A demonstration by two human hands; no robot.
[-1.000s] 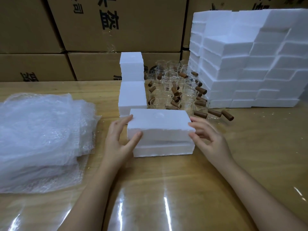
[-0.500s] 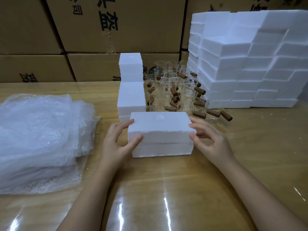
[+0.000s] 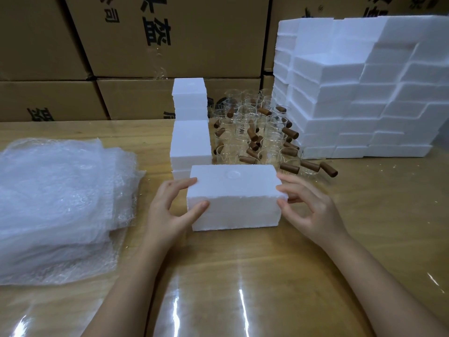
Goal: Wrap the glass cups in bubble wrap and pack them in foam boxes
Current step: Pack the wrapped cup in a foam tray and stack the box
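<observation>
Wooden table [image 3: 364, 227] bears foam box [image 3: 233, 195]; left hand [image 3: 167, 215], right hand [image 3: 308, 210] clasp its ends; thumbs at front.

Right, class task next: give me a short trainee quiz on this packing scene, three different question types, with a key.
1. True or false: the foam box nearest the camera stands open.
2. The bubble wrap lies: A) on the person's left; B) on the person's right; C) on top of the foam box.
3. Short answer: what do the left hand and the right hand hold between them?
Key: 1 false; 2 A; 3 the foam box.
</observation>
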